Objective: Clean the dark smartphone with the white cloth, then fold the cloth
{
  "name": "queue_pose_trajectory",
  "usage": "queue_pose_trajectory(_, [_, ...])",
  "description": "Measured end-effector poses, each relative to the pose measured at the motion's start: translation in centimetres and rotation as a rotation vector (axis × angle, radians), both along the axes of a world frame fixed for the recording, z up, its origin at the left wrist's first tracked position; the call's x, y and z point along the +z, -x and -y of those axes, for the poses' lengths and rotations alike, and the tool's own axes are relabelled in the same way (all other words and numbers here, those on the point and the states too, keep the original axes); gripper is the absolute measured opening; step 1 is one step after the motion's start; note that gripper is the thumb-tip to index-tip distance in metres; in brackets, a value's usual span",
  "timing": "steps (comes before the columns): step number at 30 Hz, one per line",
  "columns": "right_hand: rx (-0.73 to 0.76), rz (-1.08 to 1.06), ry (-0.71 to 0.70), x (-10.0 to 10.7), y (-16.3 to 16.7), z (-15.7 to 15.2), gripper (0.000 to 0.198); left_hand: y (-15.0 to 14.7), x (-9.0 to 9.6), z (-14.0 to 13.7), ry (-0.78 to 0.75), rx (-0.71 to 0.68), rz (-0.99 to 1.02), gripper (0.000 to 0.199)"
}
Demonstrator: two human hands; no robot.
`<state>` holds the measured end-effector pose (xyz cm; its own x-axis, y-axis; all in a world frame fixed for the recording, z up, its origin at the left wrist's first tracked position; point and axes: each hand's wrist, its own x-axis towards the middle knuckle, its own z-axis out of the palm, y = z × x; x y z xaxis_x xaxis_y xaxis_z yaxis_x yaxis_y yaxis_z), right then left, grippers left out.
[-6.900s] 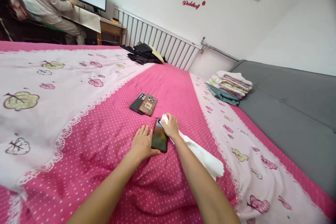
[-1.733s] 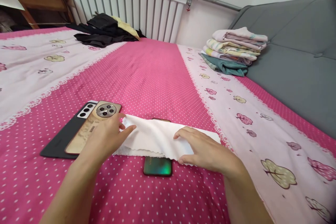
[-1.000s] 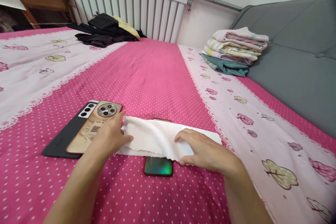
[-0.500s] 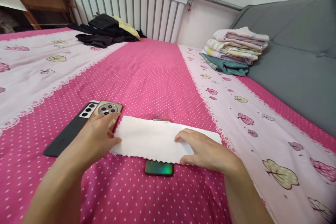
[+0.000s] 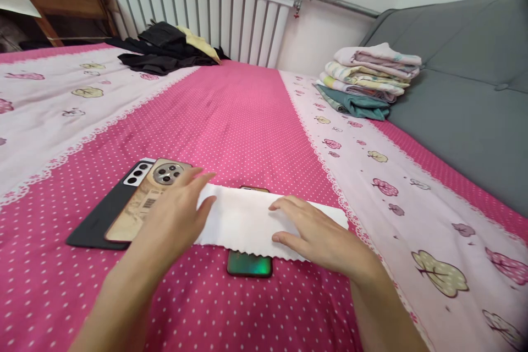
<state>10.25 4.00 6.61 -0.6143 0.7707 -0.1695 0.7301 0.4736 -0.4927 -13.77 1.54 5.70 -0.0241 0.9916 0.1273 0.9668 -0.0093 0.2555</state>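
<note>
A white cloth (image 5: 243, 220) with a scalloped edge lies across a phone (image 5: 249, 265), whose shiny greenish lower end and top edge stick out from under it. My left hand (image 5: 181, 209) is over the cloth's left end, its fingers apart and holding nothing. Over the cloth's right part is my right hand (image 5: 309, 231), also with spread fingers; whether it touches the cloth is hard to tell. To the left, a gold phone (image 5: 124, 220) with a round camera ring partly overlaps a dark grey phone (image 5: 97, 220). My left hand hides part of the gold one.
All this lies on a bed with a pink dotted cover (image 5: 231, 121). Dark clothes (image 5: 165, 47) lie at the far edge by a white radiator (image 5: 198, 5). A stack of folded fabrics (image 5: 367, 80) stands at right against a grey headboard (image 5: 462, 77).
My left hand has moved right over the cloth's left end, uncovering more of the gold phone. My right hand has shifted slightly left, its fingers still apart.
</note>
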Motion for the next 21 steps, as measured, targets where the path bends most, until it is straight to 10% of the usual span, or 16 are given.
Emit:
queue_pose_trajectory(6, [0.004, 0.004, 0.069, -1.1, 2.4, 1.2, 0.061, -2.7, -2.9, -0.1, 0.213, -0.455, 0.123, 0.057])
queue_pose_trajectory(21, [0.211, 0.166, 0.211, -4.9, 2.8, -2.1, 0.131, -2.6, -5.3, -1.0, 0.315, -0.474, -0.012, 0.105])
